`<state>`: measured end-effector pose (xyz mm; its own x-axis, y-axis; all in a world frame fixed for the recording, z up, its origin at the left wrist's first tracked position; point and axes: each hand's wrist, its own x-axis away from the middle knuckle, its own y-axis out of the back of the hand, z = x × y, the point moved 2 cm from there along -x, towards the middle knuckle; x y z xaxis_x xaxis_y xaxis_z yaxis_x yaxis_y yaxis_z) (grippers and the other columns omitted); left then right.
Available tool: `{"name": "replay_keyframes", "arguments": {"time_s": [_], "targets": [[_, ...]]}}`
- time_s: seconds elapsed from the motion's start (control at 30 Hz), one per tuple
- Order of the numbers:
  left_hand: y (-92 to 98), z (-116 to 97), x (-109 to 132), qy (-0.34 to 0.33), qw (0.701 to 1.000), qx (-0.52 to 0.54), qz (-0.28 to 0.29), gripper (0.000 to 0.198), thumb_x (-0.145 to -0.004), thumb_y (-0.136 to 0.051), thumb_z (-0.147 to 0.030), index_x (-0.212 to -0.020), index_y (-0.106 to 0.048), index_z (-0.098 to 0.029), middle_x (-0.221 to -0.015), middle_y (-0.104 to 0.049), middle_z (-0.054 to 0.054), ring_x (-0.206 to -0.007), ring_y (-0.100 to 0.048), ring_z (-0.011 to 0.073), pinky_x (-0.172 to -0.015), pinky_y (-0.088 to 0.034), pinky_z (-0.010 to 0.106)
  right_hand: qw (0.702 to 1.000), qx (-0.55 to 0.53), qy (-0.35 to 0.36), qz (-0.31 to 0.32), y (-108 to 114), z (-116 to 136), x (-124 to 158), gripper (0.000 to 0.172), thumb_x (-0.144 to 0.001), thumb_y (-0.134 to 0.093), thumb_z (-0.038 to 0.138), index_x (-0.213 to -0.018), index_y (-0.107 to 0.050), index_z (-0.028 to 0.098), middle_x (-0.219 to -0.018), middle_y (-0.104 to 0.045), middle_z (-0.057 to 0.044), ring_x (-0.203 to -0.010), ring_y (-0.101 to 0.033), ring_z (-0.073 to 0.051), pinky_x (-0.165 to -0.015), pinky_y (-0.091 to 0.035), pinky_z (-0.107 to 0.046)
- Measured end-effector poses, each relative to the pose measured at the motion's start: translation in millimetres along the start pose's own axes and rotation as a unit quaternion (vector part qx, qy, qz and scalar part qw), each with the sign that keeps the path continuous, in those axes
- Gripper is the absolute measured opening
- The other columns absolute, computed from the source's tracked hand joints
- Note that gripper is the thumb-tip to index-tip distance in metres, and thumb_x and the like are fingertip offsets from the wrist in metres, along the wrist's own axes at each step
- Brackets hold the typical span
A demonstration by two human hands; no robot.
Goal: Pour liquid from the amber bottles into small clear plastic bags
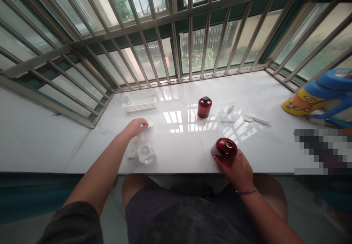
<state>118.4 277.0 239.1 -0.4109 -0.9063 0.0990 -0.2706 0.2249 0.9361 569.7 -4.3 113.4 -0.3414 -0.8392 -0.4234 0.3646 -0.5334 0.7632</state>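
My right hand (239, 168) is wrapped round a dark red glass bottle (224, 149) near the table's front edge. The bottle leans toward me, and its round open mouth shows on top. On the left, my left hand (138, 126) pinches a small whitish piece (150, 124) just above the tabletop; its kind is too small to tell. A second red bottle (204, 109) with a black top stands upright farther back, apart from both hands. Below my left hand lies a clear plastic packet (146, 153), with small pale pieces (132, 153) beside it.
A white perforated basket (141, 104) sits at the back left. Right of the standing bottle are a crumpled clear plastic bag (228, 112) and a thin pale item (255, 119). A blue and yellow flask (313, 93) lies tilted at far right. Metal window bars (189, 46) border the white table (178, 152).
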Motion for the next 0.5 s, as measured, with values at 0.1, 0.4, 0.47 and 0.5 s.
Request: {"name": "replay_keyframes", "arguments": {"time_s": [0.1, 0.4, 0.47, 0.5], "targets": [[10.4, -30.5, 12.0, -0.036, 0.998, -0.001, 0.045, 0.024, -0.087, -0.067, -0.044, -0.090, -0.082, -0.025, -0.099, -0.083, 0.007, -0.094, -0.074, 0.0282, -0.089, -0.054, 0.037, 1.000, 0.005, 0.003, -0.001, -0.4, -0.2, 1.1, 0.092, -0.087, -0.065, 0.084, -0.146, -0.053, 0.015, -0.119, -0.073, -0.021, -0.103, -0.074, -0.040, -0.084, -0.061, -0.050], [-32.9, -109.4, 27.6, -0.049, 0.997, -0.038, 0.050, 0.017, -0.090, -0.067, -0.030, -0.079, -0.077, -0.022, -0.092, -0.077, 0.013, -0.095, -0.072, 0.0330, -0.095, -0.053, 0.042, 1.000, 0.014, 0.004, 0.000, -1.1, -0.2, 1.6, 0.091, -0.088, -0.065, 0.083, -0.145, -0.053, 0.013, -0.119, -0.073, -0.022, -0.104, -0.073, -0.040, -0.084, -0.059, -0.049], [-57.5, -121.1, 35.7, -0.042, 0.997, -0.039, 0.045, 0.016, -0.089, -0.066, -0.023, -0.076, -0.074, -0.022, -0.092, -0.076, 0.014, -0.092, -0.072, 0.0326, -0.094, -0.053, 0.042, 1.000, 0.013, 0.013, -0.007, -0.7, 0.7, 1.1, 0.090, -0.089, -0.065, 0.082, -0.145, -0.052, 0.012, -0.120, -0.073, -0.022, -0.104, -0.073, -0.040, -0.084, -0.059, -0.048], [-69.4, -126.1, 41.3, -0.039, 0.998, -0.037, 0.045, 0.015, -0.088, -0.065, -0.019, -0.075, -0.073, -0.022, -0.092, -0.076, 0.015, -0.091, -0.073, 0.0325, -0.093, -0.054, 0.042, 1.000, 0.012, 0.017, -0.010, -0.3, 1.3, 0.7, 0.089, -0.089, -0.065, 0.081, -0.144, -0.053, 0.012, -0.120, -0.073, -0.022, -0.104, -0.073, -0.039, -0.084, -0.059, -0.048]]}}
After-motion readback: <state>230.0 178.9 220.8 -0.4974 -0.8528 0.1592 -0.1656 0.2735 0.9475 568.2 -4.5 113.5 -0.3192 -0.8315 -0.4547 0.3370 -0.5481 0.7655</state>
